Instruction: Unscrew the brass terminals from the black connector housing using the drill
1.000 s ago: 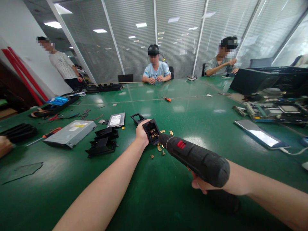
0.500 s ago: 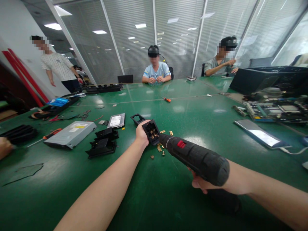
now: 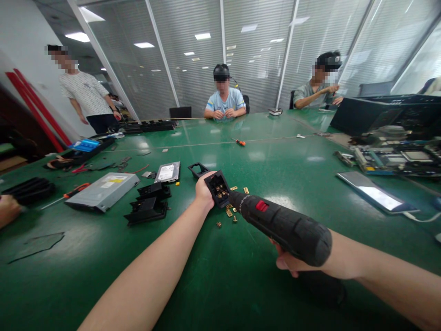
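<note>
My left hand (image 3: 206,191) is closed around a black plastic housing (image 3: 218,187), tilted so that its hollow side with brass-coloured parts inside faces me. A black cordless drill (image 3: 280,225) with a red switch is gripped in my right hand (image 3: 291,262). Its chuck points at the housing's right edge; whether the bit touches a screw inside is too small to tell. Loose brass plates (image 3: 229,212) and a few screws (image 3: 219,224) lie on the green table below the housing. Just behind my left hand is a black frame (image 3: 198,170).
On the left lie black plastic housings (image 3: 148,209), a grey disc drive (image 3: 102,191), a hard drive (image 3: 167,172) and a screwdriver (image 3: 77,189). A phone (image 3: 375,191) and a circuit board (image 3: 406,156) are at the right. Another person's hand (image 3: 9,209) shows at the left edge.
The view has shifted very slightly. Both my hands keep their hold, with the drill still at the housing. The hand at the left edge has moved a little.
</note>
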`<state>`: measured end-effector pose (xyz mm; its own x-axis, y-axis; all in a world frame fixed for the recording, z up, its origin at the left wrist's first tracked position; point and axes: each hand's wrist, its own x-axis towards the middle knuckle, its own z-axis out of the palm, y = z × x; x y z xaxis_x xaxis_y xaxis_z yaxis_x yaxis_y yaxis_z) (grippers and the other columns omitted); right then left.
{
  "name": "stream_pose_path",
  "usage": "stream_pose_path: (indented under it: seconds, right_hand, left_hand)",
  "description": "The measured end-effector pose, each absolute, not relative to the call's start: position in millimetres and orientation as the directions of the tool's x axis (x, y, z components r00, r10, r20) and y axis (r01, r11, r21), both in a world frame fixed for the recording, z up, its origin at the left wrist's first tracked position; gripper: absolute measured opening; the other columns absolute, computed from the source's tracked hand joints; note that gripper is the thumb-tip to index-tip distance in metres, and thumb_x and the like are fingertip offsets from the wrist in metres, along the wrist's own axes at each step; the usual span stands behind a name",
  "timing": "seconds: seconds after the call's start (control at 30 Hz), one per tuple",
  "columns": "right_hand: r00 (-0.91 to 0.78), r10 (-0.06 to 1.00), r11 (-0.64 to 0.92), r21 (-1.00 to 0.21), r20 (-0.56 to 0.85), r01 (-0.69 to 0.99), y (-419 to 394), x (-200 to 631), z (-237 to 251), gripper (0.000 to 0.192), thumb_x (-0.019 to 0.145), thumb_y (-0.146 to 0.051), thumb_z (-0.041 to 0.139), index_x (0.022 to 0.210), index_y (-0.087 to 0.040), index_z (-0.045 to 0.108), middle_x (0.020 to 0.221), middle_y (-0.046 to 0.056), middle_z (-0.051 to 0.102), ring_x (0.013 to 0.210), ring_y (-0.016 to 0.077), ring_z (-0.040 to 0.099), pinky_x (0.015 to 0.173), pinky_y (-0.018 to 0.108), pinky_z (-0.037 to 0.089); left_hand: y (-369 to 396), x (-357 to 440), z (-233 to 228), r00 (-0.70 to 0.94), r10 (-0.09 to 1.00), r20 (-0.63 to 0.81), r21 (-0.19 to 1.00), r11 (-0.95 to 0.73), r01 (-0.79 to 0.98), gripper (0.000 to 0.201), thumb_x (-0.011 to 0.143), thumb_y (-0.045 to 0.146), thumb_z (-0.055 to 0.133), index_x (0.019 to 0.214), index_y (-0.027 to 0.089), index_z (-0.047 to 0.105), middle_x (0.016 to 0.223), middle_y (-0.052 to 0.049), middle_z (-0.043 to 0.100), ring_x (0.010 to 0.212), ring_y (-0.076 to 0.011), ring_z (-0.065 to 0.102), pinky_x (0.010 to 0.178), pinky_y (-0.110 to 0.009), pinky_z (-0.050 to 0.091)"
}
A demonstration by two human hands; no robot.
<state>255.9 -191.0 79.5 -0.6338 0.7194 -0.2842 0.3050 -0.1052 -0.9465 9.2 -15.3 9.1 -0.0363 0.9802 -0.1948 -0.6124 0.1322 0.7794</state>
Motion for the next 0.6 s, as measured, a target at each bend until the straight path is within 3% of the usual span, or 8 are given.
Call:
stream_pose_path:
  seconds: [0.27, 0.6]
  right_hand:
    - [-0.658, 0.714, -0.066, -0.959, -0.239, 0.277, -190.8, 254.7, 76.9, 0.031, 0.079, -0.032, 0.085, 0.067, -0.017, 0.061, 0.064, 0.000, 0.067, 0.058, 0.0130, 0.063, 0.056, 0.023, 0.051]
    - [-0.651, 0.719, -0.096, -0.963, -0.242, 0.251, -192.4, 254.0, 80.2, 0.024, 0.076, -0.023, 0.083, 0.067, -0.017, 0.062, 0.065, 0.000, 0.068, 0.058, 0.0125, 0.062, 0.056, 0.022, 0.049]
  left_hand:
    - [-15.6, 9.3, 10.4, -0.039, 0.979, -0.199, 0.787, 0.136, -0.601, 0.011, 0.075, 0.028, 0.068, 0.078, 0.018, 0.066, 0.063, -0.002, 0.065, 0.056, -0.0201, 0.064, 0.061, -0.034, 0.053]
    - [-15.9, 8.5, 10.0, -0.036, 0.978, -0.205, 0.787, 0.143, -0.600, 0.011, 0.074, 0.028, 0.070, 0.077, 0.018, 0.066, 0.064, -0.002, 0.066, 0.055, -0.0202, 0.064, 0.060, -0.034, 0.053]
